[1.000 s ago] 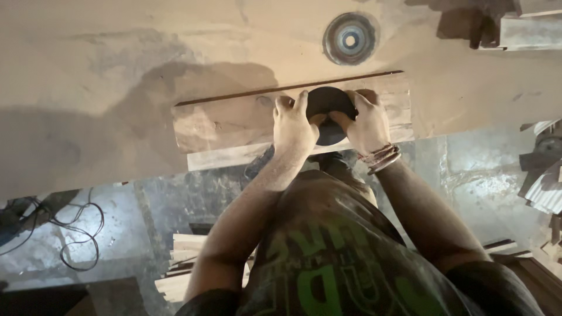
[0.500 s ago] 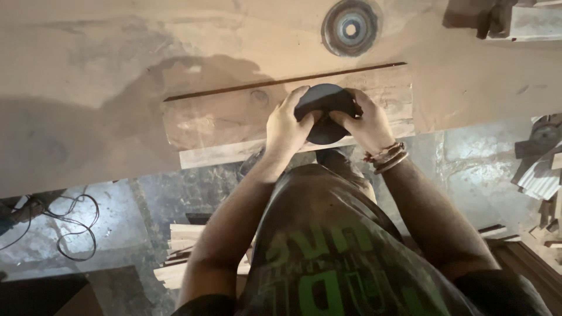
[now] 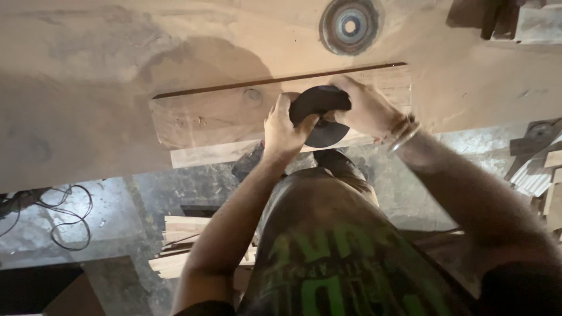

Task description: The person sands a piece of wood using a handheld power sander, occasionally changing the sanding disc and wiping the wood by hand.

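A dark round disc (image 3: 323, 117) lies against a wooden plank (image 3: 216, 114) at the front edge of a dusty workbench (image 3: 88, 70). My left hand (image 3: 285, 126) grips the disc's left side, fingers curled over its rim. On the disc's right side my right hand (image 3: 366, 105) clasps it from above, with bracelets at the wrist. A thin dark strip (image 3: 275, 81) runs along the plank's far edge.
A round grinding disc (image 3: 350, 26) lies on the bench behind the plank. A block and dark tool sit at the far right (image 3: 515, 20). Below the bench lie stacked wood offcuts (image 3: 181, 234), a black cable (image 3: 64, 216) on the concrete floor, and more wood pieces at the right (image 3: 544, 175).
The view has shifted slightly, so the plank and hands sit further right and higher. Both hands have stayed on the dark disc, turning it a little against the plank.
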